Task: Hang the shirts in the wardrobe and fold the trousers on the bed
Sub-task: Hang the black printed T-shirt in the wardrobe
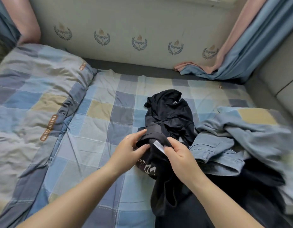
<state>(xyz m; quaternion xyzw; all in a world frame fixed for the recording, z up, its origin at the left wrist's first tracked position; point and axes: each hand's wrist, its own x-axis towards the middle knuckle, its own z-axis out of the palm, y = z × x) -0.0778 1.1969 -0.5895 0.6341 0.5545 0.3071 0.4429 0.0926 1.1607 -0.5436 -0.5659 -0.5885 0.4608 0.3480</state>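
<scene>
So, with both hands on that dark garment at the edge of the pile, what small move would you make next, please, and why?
Probably lift the dark garment clear and shake it open. The left hand and right hand pinch its bunched edge by the white label, so it cannot yet be told apart as shirt or trousers; its lower part lies beside the denim garment.

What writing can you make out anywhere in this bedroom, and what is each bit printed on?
"Voyager": inside each laurel crest printed along the padded wall behind the bed.
Brown label on the quilt: capital letters, too blurred to read for certain.
Smaller brown label on the quilt: too small to read.
White tag on the black garment in both hands: no readable text.
White print on that garment: crumpled, unreadable.
</scene>
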